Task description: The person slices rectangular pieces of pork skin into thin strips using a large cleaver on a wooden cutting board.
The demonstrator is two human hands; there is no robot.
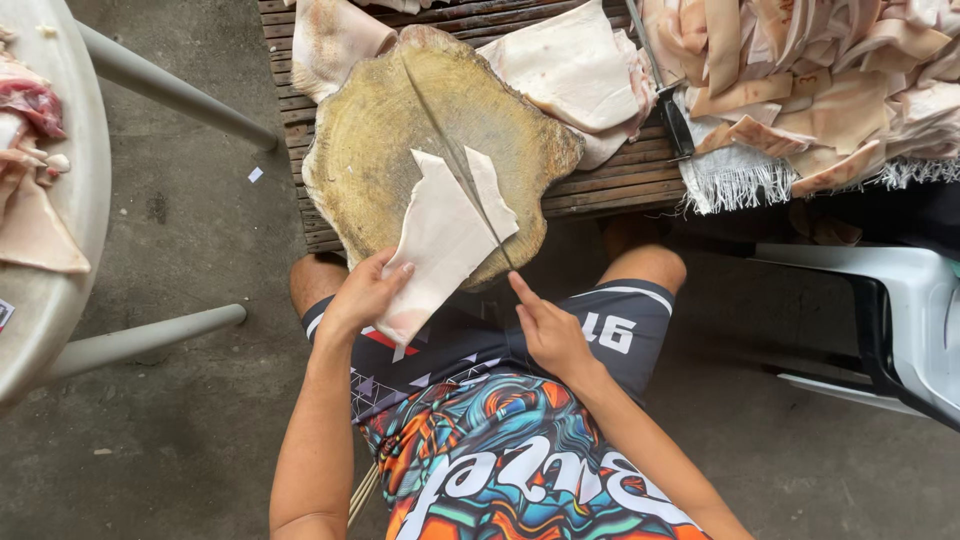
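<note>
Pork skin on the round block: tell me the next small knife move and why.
Probably draw the knife back toward the body to finish the slice. Its blade lies across the pale skin sheet, a narrow strip is partly parted, the left hand pins the sheet and the right hand grips the handle.

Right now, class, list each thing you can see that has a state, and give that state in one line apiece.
Left hand: pressing flat on the skin sheet.
Right hand: closed on the knife handle.
Knife: blade down, slicing through the sheet.
Pork skin sheet: partly cut, a strip split off.
Wooden chopping block: lying flat on the slatted table.
Cut skin pile: heaped.
</note>
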